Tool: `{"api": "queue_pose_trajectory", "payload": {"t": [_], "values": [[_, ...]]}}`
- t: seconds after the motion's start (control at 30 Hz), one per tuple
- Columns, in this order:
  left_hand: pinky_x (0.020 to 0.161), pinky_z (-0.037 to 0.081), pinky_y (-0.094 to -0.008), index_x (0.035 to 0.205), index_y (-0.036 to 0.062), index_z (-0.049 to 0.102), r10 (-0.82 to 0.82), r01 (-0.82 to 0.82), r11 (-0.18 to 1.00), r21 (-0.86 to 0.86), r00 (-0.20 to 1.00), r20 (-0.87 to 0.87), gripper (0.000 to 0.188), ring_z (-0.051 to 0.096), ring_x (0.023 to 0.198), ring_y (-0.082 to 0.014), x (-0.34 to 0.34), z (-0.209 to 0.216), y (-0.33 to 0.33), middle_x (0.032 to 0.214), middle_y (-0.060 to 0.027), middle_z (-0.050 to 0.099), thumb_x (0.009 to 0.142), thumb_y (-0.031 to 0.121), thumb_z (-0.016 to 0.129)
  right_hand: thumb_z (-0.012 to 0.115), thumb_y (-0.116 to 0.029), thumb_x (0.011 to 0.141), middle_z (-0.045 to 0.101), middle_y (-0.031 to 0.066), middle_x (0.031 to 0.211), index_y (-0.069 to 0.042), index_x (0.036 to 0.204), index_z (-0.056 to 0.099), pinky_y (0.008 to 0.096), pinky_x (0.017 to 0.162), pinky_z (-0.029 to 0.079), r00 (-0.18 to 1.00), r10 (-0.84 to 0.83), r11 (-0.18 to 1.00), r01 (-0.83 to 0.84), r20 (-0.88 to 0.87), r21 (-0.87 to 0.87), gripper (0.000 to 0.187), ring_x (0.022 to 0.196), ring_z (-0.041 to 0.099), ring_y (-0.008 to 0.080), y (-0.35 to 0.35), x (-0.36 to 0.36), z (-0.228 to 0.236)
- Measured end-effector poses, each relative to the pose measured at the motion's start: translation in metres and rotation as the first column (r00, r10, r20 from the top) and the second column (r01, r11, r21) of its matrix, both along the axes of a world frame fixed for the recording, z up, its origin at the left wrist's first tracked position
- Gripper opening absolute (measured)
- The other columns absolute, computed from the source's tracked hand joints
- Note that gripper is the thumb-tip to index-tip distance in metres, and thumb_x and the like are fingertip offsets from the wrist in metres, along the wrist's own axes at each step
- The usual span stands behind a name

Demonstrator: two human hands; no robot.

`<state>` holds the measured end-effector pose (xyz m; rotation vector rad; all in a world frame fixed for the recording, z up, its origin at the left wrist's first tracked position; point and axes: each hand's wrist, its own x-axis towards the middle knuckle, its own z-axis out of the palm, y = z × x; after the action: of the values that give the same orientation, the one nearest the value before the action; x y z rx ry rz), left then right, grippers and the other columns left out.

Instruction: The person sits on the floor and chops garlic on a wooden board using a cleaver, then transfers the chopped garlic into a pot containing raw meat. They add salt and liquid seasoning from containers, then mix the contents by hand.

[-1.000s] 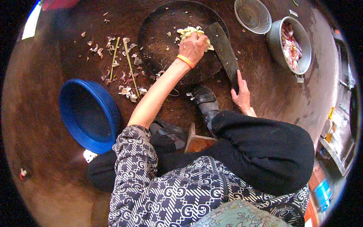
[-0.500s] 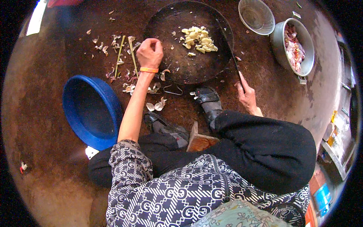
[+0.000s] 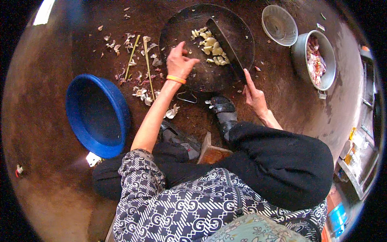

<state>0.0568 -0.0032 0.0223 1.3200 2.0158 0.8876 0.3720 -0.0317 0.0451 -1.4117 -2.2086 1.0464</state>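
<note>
A pile of peeled garlic cloves [image 3: 213, 49] lies on a round dark chopping board [image 3: 177, 34] on the floor in front of me. In my right hand [image 3: 256, 99] is a large dark kitchen knife [image 3: 226, 48], the index finger stretched along it. Its long blade slants across the board, along the right side of the garlic and close to it. My left hand [image 3: 181, 63], with an orange band at the wrist, hovers over the board's left part. Thumb and fingers are apart, with nothing visible in them, just left of the garlic.
Garlic skins [image 3: 141, 94] and two thin stalks [image 3: 147, 66] are scattered left of the board. A blue basin [image 3: 98, 117] leans near my left knee. At far right stand a clear bowl [image 3: 280, 25] and a metal pot [image 3: 297, 60] of raw meat.
The knife has come from the board's right edge leftward to the garlic, which now forms a narrower pile. My left hand has moved right, toward the garlic, and its fingers have spread.
</note>
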Motion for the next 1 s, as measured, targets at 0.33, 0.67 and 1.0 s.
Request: {"api": "queue_pose_trajectory", "payload": {"t": [0.33, 0.67, 1.0], "values": [[0.078, 0.053, -0.0394, 0.134, -0.0039, 0.046, -0.078, 0.081, 0.997, -0.003, 0.946, -0.315, 0.091, 0.063, 0.085, -0.0288, 0.021, -0.003, 0.026, 0.106, -0.0162, 0.055, 0.059, 0.024, 0.089, 0.054, 0.005, 0.090, 0.054, 0.0203, 0.071, -0.022, 0.153, 0.024, 0.0272, 0.054, 0.045, 0.996, 0.062, 0.994, -0.057, -0.059, 0.091, 0.075, 0.055, 0.059, 0.0238, -0.003, -0.003, 0.003], [0.090, 0.049, -0.0427, 0.114, 0.0025, 0.059, -0.243, 0.272, 0.960, 0.065, 0.927, -0.284, 0.060, 0.057, 0.102, -0.0365, 0.035, -0.018, 0.063, 0.108, -0.0188, 0.056, 0.062, 0.023, 0.082, 0.054, 0.004, 0.089, 0.061, 0.0171, 0.101, -0.022, 0.154, 0.022, 0.0378, 0.058, 0.051, 0.998, -0.022, 1.000, 0.022, -0.053, 0.010, 0.077, 0.067, 0.065, 0.0303, 0.003, 0.000, 0.000], [0.076, 0.053, -0.0408, 0.097, 0.0024, 0.069, -0.020, 0.060, 0.961, 0.271, 0.989, -0.147, 0.022, 0.065, 0.082, -0.0315, 0.012, -0.012, 0.085, 0.094, -0.0177, 0.063, 0.076, 0.011, 0.070, 0.050, 0.003, 0.093, 0.061, 0.0120, 0.074, -0.024, 0.154, 0.024, 0.0332, 0.057, 0.050, 0.995, -0.076, 0.997, 0.076, -0.069, -0.011, 0.072, 0.057, 0.059, 0.0210, -0.003, 0.003, -0.002]]}}
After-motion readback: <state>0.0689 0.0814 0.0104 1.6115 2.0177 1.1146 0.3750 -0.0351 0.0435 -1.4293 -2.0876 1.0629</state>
